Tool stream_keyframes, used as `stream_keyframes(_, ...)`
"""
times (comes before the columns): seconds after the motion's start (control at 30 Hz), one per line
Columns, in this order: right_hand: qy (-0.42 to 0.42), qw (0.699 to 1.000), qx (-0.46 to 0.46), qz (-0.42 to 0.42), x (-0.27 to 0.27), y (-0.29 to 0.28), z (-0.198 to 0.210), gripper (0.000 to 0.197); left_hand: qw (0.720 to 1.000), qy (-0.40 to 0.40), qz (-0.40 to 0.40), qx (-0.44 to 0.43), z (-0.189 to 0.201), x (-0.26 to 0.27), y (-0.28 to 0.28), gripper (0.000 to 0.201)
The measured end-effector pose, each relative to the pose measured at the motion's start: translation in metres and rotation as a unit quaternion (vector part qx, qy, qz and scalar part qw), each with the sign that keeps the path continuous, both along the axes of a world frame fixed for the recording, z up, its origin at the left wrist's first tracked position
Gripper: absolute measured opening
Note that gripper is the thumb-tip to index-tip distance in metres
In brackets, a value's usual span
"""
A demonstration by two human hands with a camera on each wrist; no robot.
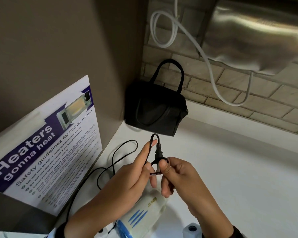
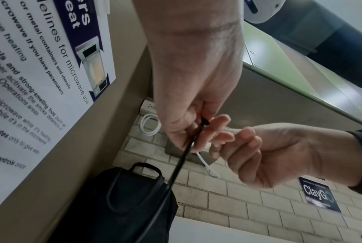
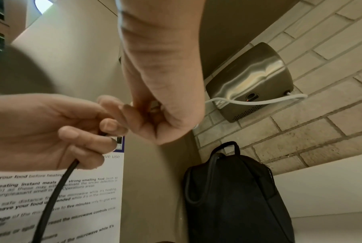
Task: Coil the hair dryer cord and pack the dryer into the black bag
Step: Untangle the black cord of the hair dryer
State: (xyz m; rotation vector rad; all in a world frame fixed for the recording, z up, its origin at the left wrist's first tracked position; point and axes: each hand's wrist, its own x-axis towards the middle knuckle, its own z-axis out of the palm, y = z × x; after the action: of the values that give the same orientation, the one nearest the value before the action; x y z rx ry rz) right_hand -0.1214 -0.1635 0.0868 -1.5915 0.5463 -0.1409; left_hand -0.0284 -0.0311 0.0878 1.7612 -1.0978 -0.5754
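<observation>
Fingers (image 1: 163, 166) of right hand (image 1: 182, 179) pinch small loop of cord (image 1: 122, 143) at plug (image 1: 157, 152); left hand (image 1: 136, 170) curled round cord beside it. Rest of cord trails loose on bench (image 1: 230, 169). Hair dryer (image 1: 141, 215) below hands. Risk: loop springs open, slack snags. Black bag (image 1: 155, 110) in corner, looks closed. Microwave poster (image 1: 46, 152) left.

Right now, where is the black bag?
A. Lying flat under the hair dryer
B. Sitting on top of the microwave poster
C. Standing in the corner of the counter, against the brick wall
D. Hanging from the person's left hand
C: the black bag stands upright in the counter's corner against the brick wall, while both hands hold the cord nearer the camera.
</observation>
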Motion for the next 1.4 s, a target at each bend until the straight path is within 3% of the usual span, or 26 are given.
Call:
stream_keyframes(0.2, -0.007, 0.999, -0.052, -0.005, 0.001, -0.005, -0.006, 0.036, 1.000, -0.008, -0.016, 0.025, -0.001, 0.003, 0.001, 0.058)
stream_keyframes(0.3, -0.034, 0.998, 0.007, 0.052, -0.002, -0.007, -0.001, 0.028, 1.000, -0.009, -0.023, 0.019, -0.001, 0.004, 0.004, 0.056)
stream_keyframes(0.37, -0.075, 0.996, 0.027, 0.037, -0.002, -0.005, 0.005, 0.036, 0.999, -0.012, -0.026, 0.012, 0.002, 0.002, 0.004, 0.055)
stream_keyframes(0.53, -0.096, 0.992, -0.057, -0.050, 0.001, 0.000, 0.000, 0.056, 0.999, -0.019, -0.031, 0.024, 0.011, 0.001, 0.002, 0.053)
stream_keyframes(0.67, -0.101, 0.991, 0.031, -0.078, 0.004, -0.001, -0.005, 0.059, 0.998, 0.009, -0.051, 0.021, 0.005, 0.006, 0.005, 0.057)
stream_keyframes(0.77, -0.107, 0.987, 0.108, -0.056, 0.004, -0.009, -0.011, 0.053, 0.994, 0.047, -0.098, -0.003, -0.002, 0.004, 0.007, 0.062)
stream_keyframes(0.87, -0.117, 0.978, 0.170, -0.031, 0.001, -0.017, -0.010, 0.051, 0.995, 0.043, -0.088, -0.006, -0.010, 0.004, 0.007, 0.059)
stream_keyframes(1.03, -0.096, 0.994, 0.050, 0.006, -0.012, -0.033, 0.003, 0.029, 0.998, -0.008, 0.058, 0.004, -0.020, 0.023, 0.004, 0.032)
stream_keyframes(1.17, -0.110, 0.992, 0.030, 0.062, -0.026, -0.043, 0.011, 0.040, 0.988, 0.064, 0.121, -0.070, -0.022, 0.040, 0.010, 0.026)
stream_keyframes(1.23, -0.059, 0.994, -0.033, 0.081, -0.028, -0.047, 0.010, 0.024, 0.976, 0.116, 0.156, -0.100, -0.020, 0.046, 0.010, 0.023)
stream_keyframes(1.3, 0.015, 0.987, -0.152, 0.056, -0.027, -0.053, 0.000, 0.012, 0.961, 0.144, 0.196, -0.130, -0.015, 0.052, 0.012, 0.031)
stream_keyframes(1.4, 0.072, 0.969, -0.238, -0.003, -0.025, -0.059, -0.019, 0.015, 0.963, 0.115, 0.189, -0.152, -0.001, 0.053, 0.014, 0.030)
